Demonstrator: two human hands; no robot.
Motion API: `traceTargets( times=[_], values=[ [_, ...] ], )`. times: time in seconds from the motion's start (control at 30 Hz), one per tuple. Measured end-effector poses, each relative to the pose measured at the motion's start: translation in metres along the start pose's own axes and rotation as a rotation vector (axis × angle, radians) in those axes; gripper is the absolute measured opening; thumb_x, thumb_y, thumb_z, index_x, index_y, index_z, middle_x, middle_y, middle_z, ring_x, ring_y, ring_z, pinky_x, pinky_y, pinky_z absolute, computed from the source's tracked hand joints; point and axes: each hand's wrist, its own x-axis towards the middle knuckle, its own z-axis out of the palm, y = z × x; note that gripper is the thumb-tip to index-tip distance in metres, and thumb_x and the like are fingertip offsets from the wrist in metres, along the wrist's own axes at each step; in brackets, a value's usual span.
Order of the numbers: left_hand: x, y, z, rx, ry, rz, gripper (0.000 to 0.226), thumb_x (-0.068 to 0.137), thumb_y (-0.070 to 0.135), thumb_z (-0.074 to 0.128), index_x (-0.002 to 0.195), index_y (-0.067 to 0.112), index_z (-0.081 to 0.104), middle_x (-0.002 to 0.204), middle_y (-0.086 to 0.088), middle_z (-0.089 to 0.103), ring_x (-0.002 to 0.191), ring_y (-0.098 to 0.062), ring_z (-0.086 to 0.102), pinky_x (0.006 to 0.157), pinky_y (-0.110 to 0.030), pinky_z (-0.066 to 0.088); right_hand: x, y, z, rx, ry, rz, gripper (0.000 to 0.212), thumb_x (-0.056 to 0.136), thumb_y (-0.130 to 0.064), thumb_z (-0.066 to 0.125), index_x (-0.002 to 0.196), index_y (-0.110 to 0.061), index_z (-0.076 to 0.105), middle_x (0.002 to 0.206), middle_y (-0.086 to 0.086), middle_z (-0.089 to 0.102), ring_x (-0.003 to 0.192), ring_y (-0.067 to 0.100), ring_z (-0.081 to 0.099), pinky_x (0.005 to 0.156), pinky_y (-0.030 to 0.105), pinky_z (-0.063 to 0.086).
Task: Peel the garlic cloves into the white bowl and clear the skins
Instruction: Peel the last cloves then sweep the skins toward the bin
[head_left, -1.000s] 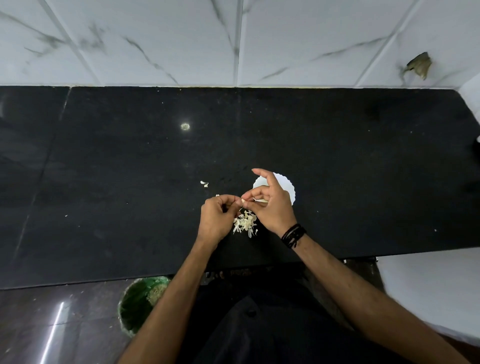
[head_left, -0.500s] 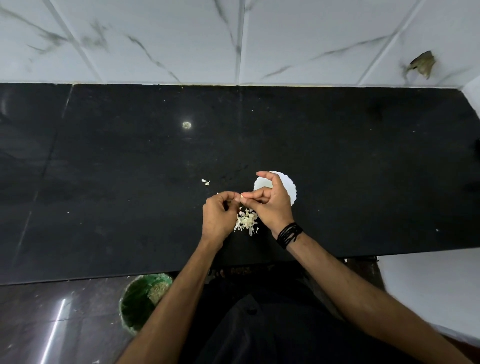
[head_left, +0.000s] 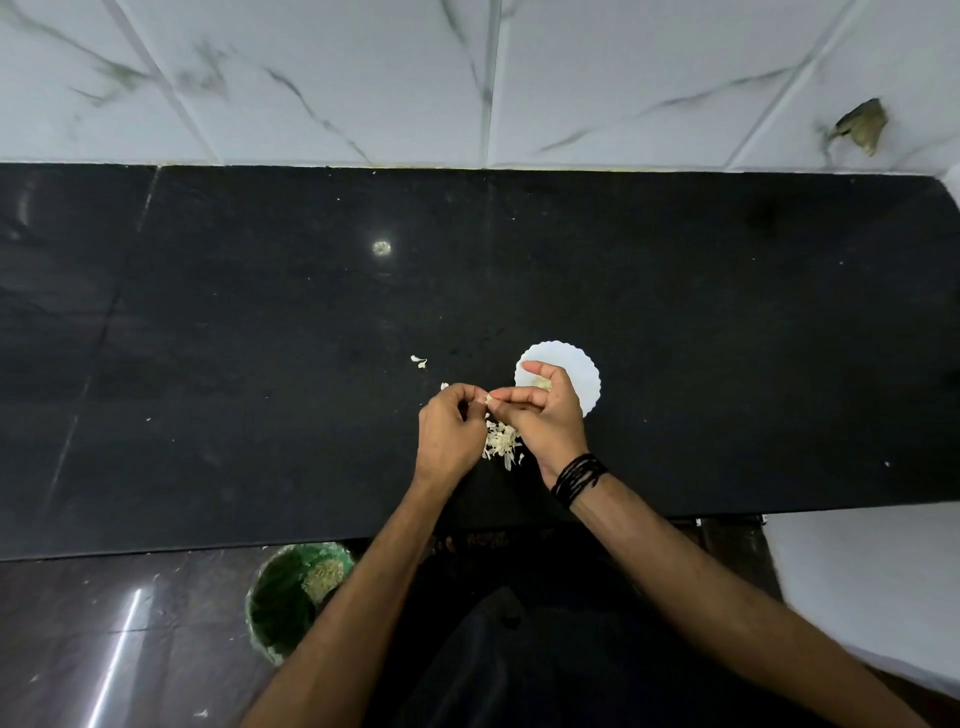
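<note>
Bin: a green bin (head_left: 291, 603) stands on the floor below the worktop's near edge, skins already lying inside; it has not moved.
Skins pile: a heap of peeled skins (head_left: 501, 441) lies on the black worktop (head_left: 260, 364) beneath and between the wrists, much as it did a second ago.
Left hand: the left hand (head_left: 449, 431) has its fingers curled, its grip pinching one end of a small pale garlic clove (head_left: 489, 398).
Right hand: the right hand (head_left: 545, 415) pinches the other side of that clove, forefinger raised over the bowl; since a second ago the two hands have barely shifted, so I judge the peeling of this clove is still going on.
White bowl: the white bowl (head_left: 582, 374) sits just behind the right hand, partly hidden; something pale shows inside.
Stray bits: a few stray skin scraps (head_left: 418, 361) lie farther out, still to be cleared.
</note>
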Motion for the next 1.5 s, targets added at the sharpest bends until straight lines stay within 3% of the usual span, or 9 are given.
traceTargets(
  times=[0.23, 0.53, 0.77, 0.83, 1.0, 1.1, 1.27, 1.4, 1.5],
  values=[
    [0.003, -0.004, -0.001, -0.042, -0.063, 0.011, 0.012, 0.101, 0.013, 0.055, 0.100, 0.011, 0.067, 0.091, 0.003, 0.071, 0.076, -0.002, 0.061, 0.065, -0.008, 0.044, -0.003, 0.000, -0.006, 0.113, -0.041, 0.043, 0.052, 0.084, 0.010, 0.072, 0.128, -0.009, 0.053, 0.092, 0.011, 0.075, 0.087, 0.022, 0.073, 0.080, 0.029, 0.059],
    [0.003, -0.008, -0.004, -0.136, -0.115, 0.012, 0.013, 0.101, 0.020, 0.058, 0.097, 0.017, 0.070, 0.087, -0.001, 0.075, 0.073, -0.014, 0.066, 0.067, -0.033, 0.052, -0.003, -0.006, -0.011, 0.114, -0.075, 0.046, 0.049, 0.085, 0.010, 0.071, 0.127, -0.008, 0.052, 0.089, 0.008, 0.074, 0.081, 0.017, 0.073, 0.076, 0.026, 0.059],
    [0.006, -0.005, -0.013, -0.065, -0.140, 0.101, 0.013, 0.097, 0.015, 0.065, 0.089, 0.017, 0.074, 0.077, 0.009, 0.069, 0.062, 0.003, 0.056, 0.064, -0.018, 0.046, 0.004, -0.015, -0.021, -0.087, -0.137, 0.017, 0.060, 0.083, 0.004, 0.076, 0.132, -0.013, 0.047, 0.088, 0.003, 0.077, 0.088, 0.021, 0.074, 0.089, 0.037, 0.059],
    [0.006, -0.002, -0.015, 0.013, -0.137, 0.155, 0.015, 0.096, 0.015, 0.067, 0.085, 0.023, 0.072, 0.076, 0.012, 0.065, 0.062, 0.004, 0.055, 0.061, -0.012, 0.042, 0.005, -0.018, -0.022, -0.186, -0.144, -0.026, 0.061, 0.082, 0.003, 0.077, 0.131, -0.017, 0.047, 0.088, 0.002, 0.077, 0.088, 0.017, 0.074, 0.089, 0.035, 0.059],
    [0.006, -0.001, -0.018, 0.016, -0.168, 0.219, 0.026, 0.096, 0.014, 0.066, 0.079, 0.033, 0.066, 0.073, 0.011, 0.062, 0.062, 0.002, 0.055, 0.060, -0.012, 0.042, 0.006, -0.026, -0.023, -0.318, -0.159, -0.109, 0.060, 0.081, 0.000, 0.079, 0.129, -0.019, 0.048, 0.088, 0.003, 0.077, 0.084, 0.016, 0.074, 0.083, 0.026, 0.060],
    [0.005, 0.000, -0.019, 0.033, -0.149, 0.253, 0.023, 0.095, 0.012, 0.067, 0.081, 0.030, 0.067, 0.075, 0.012, 0.062, 0.064, 0.003, 0.056, 0.061, -0.011, 0.042, 0.005, -0.028, -0.021, -0.384, -0.162, -0.131, 0.059, 0.081, -0.001, 0.079, 0.128, -0.019, 0.049, 0.086, 0.001, 0.077, 0.081, 0.012, 0.074, 0.080, 0.023, 0.059],
    [0.004, -0.003, -0.017, -0.012, -0.126, 0.260, 0.017, 0.094, 0.015, 0.070, 0.085, 0.029, 0.069, 0.080, 0.004, 0.066, 0.066, -0.007, 0.056, 0.062, -0.014, 0.045, 0.006, -0.030, -0.020, -0.298, -0.127, -0.078, 0.057, 0.080, 0.002, 0.078, 0.125, -0.018, 0.050, 0.087, 0.003, 0.077, 0.084, 0.016, 0.074, 0.082, 0.025, 0.059],
    [0.000, 0.003, -0.012, -0.007, -0.058, 0.211, 0.012, 0.093, 0.011, 0.070, 0.086, 0.021, 0.071, 0.079, 0.008, 0.064, 0.064, 0.004, 0.056, 0.061, -0.009, 0.041, 0.005, -0.024, -0.014, -0.202, -0.054, -0.031, 0.053, 0.080, 0.005, 0.076, 0.122, -0.017, 0.053, 0.086, 0.001, 0.077, 0.087, 0.017, 0.074, 0.091, 0.036, 0.059],
    [-0.001, 0.003, -0.009, 0.033, -0.037, 0.190, 0.014, 0.093, 0.011, 0.069, 0.085, 0.022, 0.071, 0.084, 0.006, 0.069, 0.070, 0.002, 0.060, 0.063, -0.008, 0.043, 0.004, -0.017, -0.011, -0.203, -0.015, -0.031, 0.051, 0.080, 0.003, 0.076, 0.120, -0.019, 0.054, 0.086, 0.001, 0.077, 0.088, 0.019, 0.074, 0.092, 0.038, 0.058]
  ],
)
